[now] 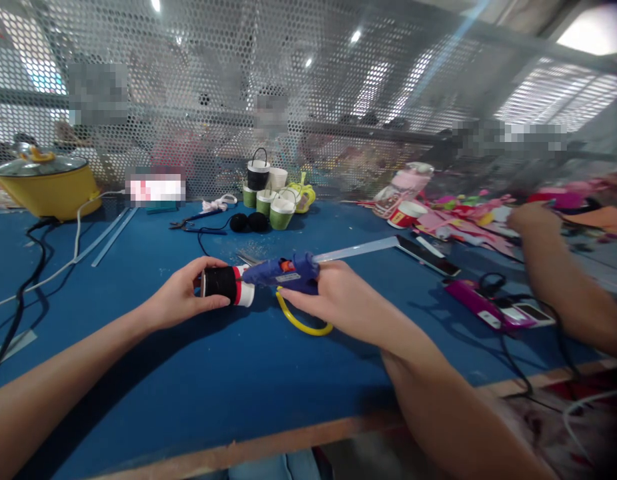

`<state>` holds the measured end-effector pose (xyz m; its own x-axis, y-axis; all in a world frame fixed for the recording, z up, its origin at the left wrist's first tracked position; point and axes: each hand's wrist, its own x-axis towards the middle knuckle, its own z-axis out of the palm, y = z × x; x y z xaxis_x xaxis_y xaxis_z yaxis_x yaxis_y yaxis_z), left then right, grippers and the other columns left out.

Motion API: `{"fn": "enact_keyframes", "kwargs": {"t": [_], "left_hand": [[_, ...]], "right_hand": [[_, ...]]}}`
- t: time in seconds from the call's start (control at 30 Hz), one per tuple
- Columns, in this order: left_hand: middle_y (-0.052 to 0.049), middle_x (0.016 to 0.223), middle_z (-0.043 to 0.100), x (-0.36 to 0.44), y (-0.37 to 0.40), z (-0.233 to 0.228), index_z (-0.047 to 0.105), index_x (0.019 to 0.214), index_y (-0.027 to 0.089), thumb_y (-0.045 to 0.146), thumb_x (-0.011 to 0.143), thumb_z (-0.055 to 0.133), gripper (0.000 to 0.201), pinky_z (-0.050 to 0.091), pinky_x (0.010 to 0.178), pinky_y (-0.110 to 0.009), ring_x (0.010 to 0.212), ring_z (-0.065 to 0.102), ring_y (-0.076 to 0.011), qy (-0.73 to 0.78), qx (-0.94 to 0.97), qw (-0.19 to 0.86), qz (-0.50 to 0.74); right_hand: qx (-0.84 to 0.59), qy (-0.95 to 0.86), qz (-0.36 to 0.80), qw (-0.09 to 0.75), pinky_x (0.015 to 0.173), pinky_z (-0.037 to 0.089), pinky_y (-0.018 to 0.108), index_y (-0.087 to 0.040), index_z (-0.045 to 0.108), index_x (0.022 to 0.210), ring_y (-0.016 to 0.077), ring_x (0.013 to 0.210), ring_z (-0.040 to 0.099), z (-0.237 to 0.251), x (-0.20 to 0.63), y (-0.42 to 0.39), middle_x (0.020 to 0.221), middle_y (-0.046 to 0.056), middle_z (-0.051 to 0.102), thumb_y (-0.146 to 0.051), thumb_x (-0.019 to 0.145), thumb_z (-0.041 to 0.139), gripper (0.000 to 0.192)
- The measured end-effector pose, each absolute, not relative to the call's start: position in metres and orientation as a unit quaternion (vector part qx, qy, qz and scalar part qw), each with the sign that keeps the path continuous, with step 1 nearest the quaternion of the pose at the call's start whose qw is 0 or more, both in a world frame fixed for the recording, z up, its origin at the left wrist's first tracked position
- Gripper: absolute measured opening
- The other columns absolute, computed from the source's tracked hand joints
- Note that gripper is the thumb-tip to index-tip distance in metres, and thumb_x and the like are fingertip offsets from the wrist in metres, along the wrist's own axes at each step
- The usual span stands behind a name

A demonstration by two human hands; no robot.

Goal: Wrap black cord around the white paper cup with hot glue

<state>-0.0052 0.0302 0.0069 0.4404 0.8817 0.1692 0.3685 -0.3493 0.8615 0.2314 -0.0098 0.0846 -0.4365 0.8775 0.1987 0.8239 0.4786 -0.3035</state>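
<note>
While both hands meet at centre frame, findings run outward as follows.

Left hand: the left hand (188,293) is wrapped round a small cup (228,285), black-covered with a red band and white rim; it lies on its side, mouth toward the right, apparently turned so the rim faces the nozzle; forearm enters from the lower left, wrist straight.

Right hand: the right hand (338,300) is clamped on a blue glue gun (288,272), held level with the nozzle touching or just beside the cup's rim; a clear glue stick (358,249) projects from the rear toward the upper right; forearm enters from the lower right.

Cord: a yellow loop (303,323) lies on the blue table (198,380) under the gun; whether attached to it, cannot tell.

Centre rear: a cluster of finished cups (271,193), green, white and black, some with handles, stands near the mesh screen (213,80); two black pompoms (249,222) just in front.

Upper left: a yellow pot (45,183) with lid; cables trail from it.

Right side: another person's arm (558,280) reaches over pink craft scraps (463,220); a phone (428,255) and a magenta case (481,308) lie nearby.
</note>
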Motion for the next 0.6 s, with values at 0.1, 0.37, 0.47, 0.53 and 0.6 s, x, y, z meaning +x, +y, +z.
{"fn": "enact_keyframes", "kwargs": {"t": [0.1, 0.37, 0.47, 0.53, 0.6], "left_hand": [[-0.005, 0.098, 0.059, -0.0053, 0.0309, 0.0063, 0.047, 0.107, 0.019, 0.035, 0.067, 0.066, 0.047, 0.046, 0.079, -0.037, 0.086, 0.058, -0.0207, 0.413, 0.753, 0.395, 0.325], [-0.006, 0.102, 0.057, -0.0052, 0.0285, 0.0047, 0.048, 0.108, 0.019, 0.032, 0.069, 0.066, 0.045, 0.046, 0.081, -0.039, 0.091, 0.056, -0.022, 0.394, 0.789, 0.329, 0.337], [-0.007, 0.105, 0.056, -0.0055, 0.028, 0.0024, 0.047, 0.11, 0.021, 0.031, 0.07, 0.067, 0.046, 0.045, 0.084, -0.04, 0.095, 0.055, -0.0227, 0.375, 0.809, 0.3, 0.339], [-0.007, 0.106, 0.054, -0.0052, 0.0272, 0.0028, 0.046, 0.109, 0.021, 0.03, 0.07, 0.067, 0.046, 0.045, 0.084, -0.04, 0.096, 0.055, -0.0231, 0.368, 0.82, 0.282, 0.336], [-0.008, 0.105, 0.054, -0.0044, 0.0258, 0.0053, 0.046, 0.108, 0.02, 0.029, 0.07, 0.066, 0.044, 0.045, 0.082, -0.039, 0.096, 0.054, -0.0232, 0.366, 0.832, 0.261, 0.326]], "right_hand": [[-0.501, -0.846, 0.09, 0.159, 0.044, 0.026, 0.023, -0.019, 0.029, 0.048, 0.0064, 0.042, 0.033, 0.0853, 0.2313, -0.0108, 0.048, -0.004, 0.039, -0.031, 0.077, 0.05, 0.038], [-0.532, -0.822, 0.101, 0.176, 0.043, 0.026, 0.023, -0.019, 0.03, 0.046, 0.0072, 0.043, 0.033, 0.0853, 0.2304, -0.0087, 0.045, -0.004, 0.037, -0.032, 0.076, 0.05, 0.038], [-0.545, -0.812, 0.106, 0.182, 0.044, 0.026, 0.023, -0.019, 0.034, 0.048, 0.0078, 0.045, 0.035, 0.0855, 0.2302, -0.0075, 0.047, -0.003, 0.039, -0.033, 0.075, 0.051, 0.035], [-0.551, -0.807, 0.111, 0.184, 0.045, 0.027, 0.023, -0.018, 0.036, 0.05, 0.0081, 0.047, 0.036, 0.0856, 0.2299, -0.0068, 0.049, -0.003, 0.042, -0.033, 0.075, 0.051, 0.032], [-0.554, -0.804, 0.116, 0.183, 0.046, 0.027, 0.023, -0.018, 0.037, 0.052, 0.0083, 0.048, 0.037, 0.0854, 0.2296, -0.006, 0.052, -0.003, 0.044, -0.033, 0.076, 0.05, 0.031]]}}
